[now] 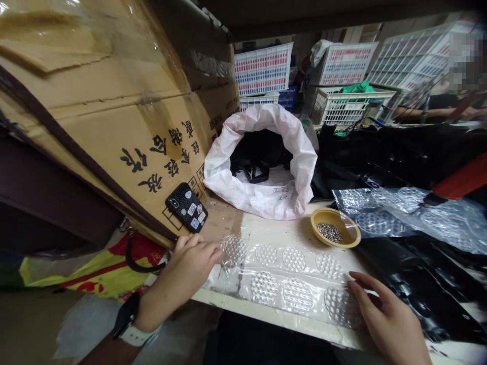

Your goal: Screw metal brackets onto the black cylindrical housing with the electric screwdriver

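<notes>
A clear plastic sheet with several round bumpy pads point(294, 259) lies flat along the front of the white bench. At its left end is my left hand point(196, 263), fingers curled and closed on the sheet's edge, with the fingertips partly hidden. My right hand point(388, 314) is at the opposite end, where thumb and forefinger meet in a pinch at the sheet's edge. Behind the right part of the sheet stands a yellow bowl point(353, 238) holding small shiny metal pieces. A phone in a stickered black case point(186, 207) leans on the cardboard behind my left hand.
A white sack point(258, 200) with black items inside stands open at the back. Cardboard point(95, 137) walls off the left. On the right lie black sheets point(414, 284), more clear bumpy sheets point(380, 218) and a red-handled tool point(464, 177). Plastic crates point(262, 68) are stacked beyond.
</notes>
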Demonstrator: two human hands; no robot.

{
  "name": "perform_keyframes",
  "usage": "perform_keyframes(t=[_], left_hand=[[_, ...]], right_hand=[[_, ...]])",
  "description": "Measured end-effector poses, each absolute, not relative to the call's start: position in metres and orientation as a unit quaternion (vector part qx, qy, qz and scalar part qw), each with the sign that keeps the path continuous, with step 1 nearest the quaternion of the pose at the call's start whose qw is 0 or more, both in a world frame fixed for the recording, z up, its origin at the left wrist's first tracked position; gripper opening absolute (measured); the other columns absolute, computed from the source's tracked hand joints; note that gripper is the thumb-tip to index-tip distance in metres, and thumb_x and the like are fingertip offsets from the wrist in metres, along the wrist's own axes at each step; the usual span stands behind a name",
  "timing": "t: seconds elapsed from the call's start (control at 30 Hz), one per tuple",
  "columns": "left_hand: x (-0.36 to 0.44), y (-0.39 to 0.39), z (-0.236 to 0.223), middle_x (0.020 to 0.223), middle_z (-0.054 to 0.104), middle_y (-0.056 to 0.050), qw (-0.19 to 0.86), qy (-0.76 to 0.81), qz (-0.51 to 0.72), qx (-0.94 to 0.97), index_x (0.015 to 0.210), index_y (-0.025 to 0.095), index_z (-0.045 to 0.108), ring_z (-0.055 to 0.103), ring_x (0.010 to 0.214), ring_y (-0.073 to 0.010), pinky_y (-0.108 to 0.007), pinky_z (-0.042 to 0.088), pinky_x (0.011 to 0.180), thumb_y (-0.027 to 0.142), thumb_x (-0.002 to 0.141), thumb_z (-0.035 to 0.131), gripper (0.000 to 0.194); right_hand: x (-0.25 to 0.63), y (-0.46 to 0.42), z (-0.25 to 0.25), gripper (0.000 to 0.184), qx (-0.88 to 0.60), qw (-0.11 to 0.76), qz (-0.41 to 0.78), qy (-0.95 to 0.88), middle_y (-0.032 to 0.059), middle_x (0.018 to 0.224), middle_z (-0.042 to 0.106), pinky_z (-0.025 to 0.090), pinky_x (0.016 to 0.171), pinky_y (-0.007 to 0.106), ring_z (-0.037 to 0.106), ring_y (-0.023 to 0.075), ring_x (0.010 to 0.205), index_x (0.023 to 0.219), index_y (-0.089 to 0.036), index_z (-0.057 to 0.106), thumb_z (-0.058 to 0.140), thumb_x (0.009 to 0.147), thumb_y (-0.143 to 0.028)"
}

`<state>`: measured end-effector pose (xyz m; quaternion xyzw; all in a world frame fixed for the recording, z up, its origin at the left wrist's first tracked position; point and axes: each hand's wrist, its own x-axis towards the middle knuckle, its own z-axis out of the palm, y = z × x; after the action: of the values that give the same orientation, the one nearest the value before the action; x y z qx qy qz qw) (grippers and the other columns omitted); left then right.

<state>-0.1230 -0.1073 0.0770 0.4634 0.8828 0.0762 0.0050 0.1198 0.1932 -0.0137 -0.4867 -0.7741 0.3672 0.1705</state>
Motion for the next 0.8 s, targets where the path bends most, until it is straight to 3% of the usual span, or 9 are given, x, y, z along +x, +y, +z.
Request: perform_keyframes(t=[0.1,0.2,0.4,0.5,0.6,0.67,0.8], left_hand=[[-0.126,-0.101,0.064,0.092,0.071,-0.006,-0.012,0.902,0.096,0.420,0.106,0.020,0.067,0.055,0.097,-0.0294,-0.044,0.031,0.084,0.025,0.095,0.051,0.020],[-0.127,-0.098,0.056,0.088,0.071,-0.003,-0.005,0.904,0.123,0.408,0.117,0.023,0.064,0.058,0.095,-0.0252,-0.041,0.032,0.084,0.017,0.091,0.052,0.029],[-0.125,-0.095,0.057,0.083,0.074,-0.001,-0.031,0.917,0.113,0.382,0.103,0.030,0.071,0.059,0.094,-0.0274,-0.042,0.028,0.078,0.014,0.089,0.048,0.031],[-0.124,-0.094,0.056,0.087,0.076,0.000,-0.051,0.915,0.093,0.389,0.096,0.032,0.072,0.059,0.096,-0.0291,-0.044,0.027,0.078,0.015,0.089,0.048,0.030],[-0.125,-0.092,0.051,0.095,0.078,0.000,-0.079,0.908,0.084,0.404,0.105,0.032,0.072,0.059,0.096,-0.0306,-0.045,0.026,0.076,0.017,0.088,0.046,0.034],[-0.127,-0.090,0.048,0.093,0.078,-0.003,-0.105,0.902,0.091,0.410,0.111,0.029,0.073,0.059,0.092,-0.0330,-0.046,0.024,0.074,0.019,0.086,0.043,0.040],[-0.137,-0.085,0.042,0.086,0.077,-0.010,-0.127,0.884,0.138,0.427,0.111,0.017,0.074,0.058,0.083,-0.0352,-0.041,0.024,0.068,0.024,0.082,0.043,0.043]], right_hand=[[0.125,0.199,-0.018,0.060,-0.488,0.161,0.362,-0.778,0.0099,0.081,0.077,0.054,0.057,0.037,0.068,0.0274,0.060,0.100,-0.019,0.076,0.057,0.065,-0.065],[0.126,0.196,-0.016,0.061,-0.488,0.185,0.361,-0.773,0.0103,0.086,0.078,0.053,0.055,0.037,0.067,0.0262,0.057,0.100,-0.018,0.076,0.057,0.064,-0.065],[0.123,0.190,-0.006,0.071,-0.527,0.167,0.447,-0.703,0.0101,0.080,0.077,0.051,0.048,0.033,0.065,0.0240,0.055,0.107,-0.016,0.073,0.060,0.057,-0.064],[0.123,0.192,-0.005,0.071,-0.533,0.168,0.503,-0.659,0.0130,0.094,0.078,0.049,0.045,0.031,0.065,0.0230,0.058,0.108,-0.015,0.073,0.067,0.052,-0.060],[0.123,0.193,0.000,0.065,-0.512,0.200,0.568,-0.612,0.0146,0.101,0.077,0.052,0.053,0.029,0.068,0.0240,0.071,0.104,-0.014,0.073,0.074,0.050,-0.052],[0.124,0.192,0.007,0.063,-0.491,0.199,0.615,-0.583,0.0144,0.102,0.077,0.053,0.057,0.028,0.068,0.0235,0.076,0.105,-0.014,0.072,0.077,0.051,-0.046],[0.125,0.191,0.021,0.064,-0.446,0.174,0.662,-0.577,0.0134,0.106,0.073,0.048,0.056,0.027,0.059,0.0144,0.063,0.115,-0.012,0.067,0.074,0.058,-0.041]])
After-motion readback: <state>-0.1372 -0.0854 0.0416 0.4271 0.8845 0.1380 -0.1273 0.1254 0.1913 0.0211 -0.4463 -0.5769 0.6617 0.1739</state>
